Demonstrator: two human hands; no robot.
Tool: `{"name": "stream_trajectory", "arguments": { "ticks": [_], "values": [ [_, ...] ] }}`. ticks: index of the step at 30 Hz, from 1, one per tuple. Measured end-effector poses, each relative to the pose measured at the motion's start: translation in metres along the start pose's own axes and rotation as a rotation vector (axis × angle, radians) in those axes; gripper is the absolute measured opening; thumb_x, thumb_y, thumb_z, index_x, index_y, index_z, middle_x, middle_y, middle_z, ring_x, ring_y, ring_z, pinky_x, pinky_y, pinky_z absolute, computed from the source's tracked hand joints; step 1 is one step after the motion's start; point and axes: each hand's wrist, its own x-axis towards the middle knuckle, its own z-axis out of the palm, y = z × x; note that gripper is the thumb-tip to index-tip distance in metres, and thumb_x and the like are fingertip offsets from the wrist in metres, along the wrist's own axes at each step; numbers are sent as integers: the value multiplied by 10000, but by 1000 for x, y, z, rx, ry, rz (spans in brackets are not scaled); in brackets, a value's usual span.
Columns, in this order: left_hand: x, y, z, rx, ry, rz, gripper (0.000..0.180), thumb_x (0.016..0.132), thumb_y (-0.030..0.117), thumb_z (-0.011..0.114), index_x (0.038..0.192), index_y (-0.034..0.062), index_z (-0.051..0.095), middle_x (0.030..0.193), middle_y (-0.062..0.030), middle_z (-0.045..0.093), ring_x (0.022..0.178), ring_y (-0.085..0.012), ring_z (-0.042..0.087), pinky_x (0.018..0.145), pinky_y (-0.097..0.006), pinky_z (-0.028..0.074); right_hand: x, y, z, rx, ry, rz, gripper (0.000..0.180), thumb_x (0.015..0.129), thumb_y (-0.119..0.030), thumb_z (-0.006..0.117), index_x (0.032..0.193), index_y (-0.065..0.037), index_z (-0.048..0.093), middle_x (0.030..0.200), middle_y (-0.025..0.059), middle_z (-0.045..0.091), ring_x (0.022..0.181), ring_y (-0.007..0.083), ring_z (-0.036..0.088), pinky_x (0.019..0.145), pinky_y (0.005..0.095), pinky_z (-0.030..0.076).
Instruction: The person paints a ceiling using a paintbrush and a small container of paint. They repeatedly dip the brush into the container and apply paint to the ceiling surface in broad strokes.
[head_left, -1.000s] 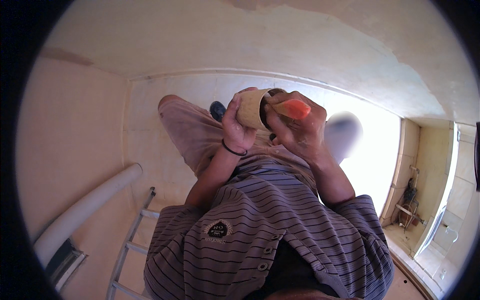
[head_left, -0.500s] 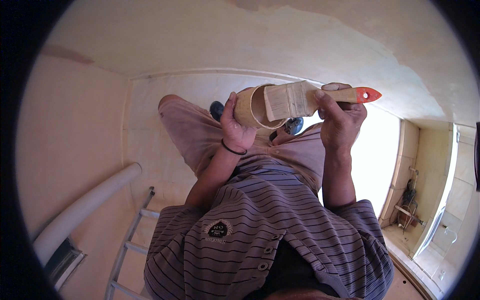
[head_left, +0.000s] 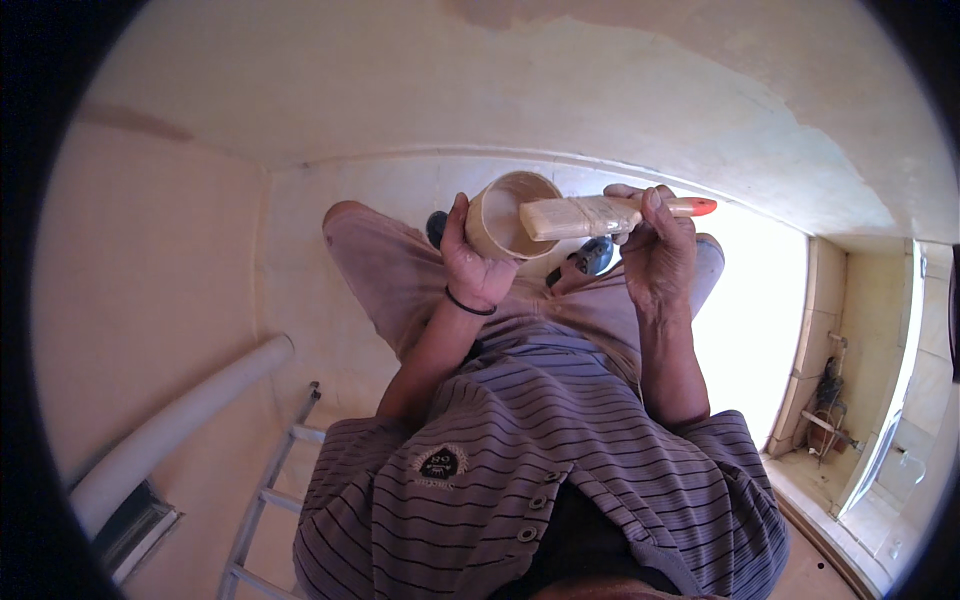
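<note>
My left hand (head_left: 473,262) grips a small round cream-coloured pot (head_left: 503,214) by its side, holding it up in front of my chest. My right hand (head_left: 658,248) holds a flat paintbrush (head_left: 590,215) with an orange handle tip. The brush lies level, its pale bristles resting over the pot's open rim. A dark band sits on my left wrist. Below the hands are my striped shirt and pinkish shorts.
A metal ladder (head_left: 272,484) stands at the lower left beside a thick white pipe (head_left: 175,430) on the cream wall. A bright opening glows at the right, with a tiled ledge (head_left: 830,400) and hanging objects beside it. The plaster wall (head_left: 600,90) above is patchy.
The brush has come out from behind the pot and swung level across its rim. The pot has tipped so its open mouth faces the camera.
</note>
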Motion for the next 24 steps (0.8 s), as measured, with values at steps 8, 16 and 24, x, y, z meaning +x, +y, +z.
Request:
{"name": "stream_trajectory", "arguments": {
  "ticks": [8, 16, 24],
  "values": [
    [-1, 0, 22, -59, -101, -68, 668, 998, 615, 463, 1446, 122, 511, 1377, -169, 597, 1160, -388, 637, 741, -469, 620, 0, -5, 5, 235, 35, 131, 359, 978, -394, 702, 984, -51, 594, 863, 94, 684, 675, 136, 674, 567, 224, 562],
    [0, 0, -10, -32, -212, -101, 599, 1016, 601, 443, 1405, 160, 553, 1322, -103, 644, 1144, -301, 654, 709, -465, 584, -1, 15, 4, 592, 40, 379, 367, 987, -416, 664, 993, -59, 582, 824, 45, 654, 621, 93, 663, 521, 161, 588],
    [-18, 9, -30, -148, -449, -194, 690, 928, 472, 683, 1489, 139, 458, 1349, -194, 494, 1128, -351, 525, 820, -392, 565, 59, -29, -21, 1185, -241, 318, 127, 1042, -211, 617, 1066, -100, 674, 803, 84, 686, 681, 163, 687, 628, 266, 625]
  ]
}}
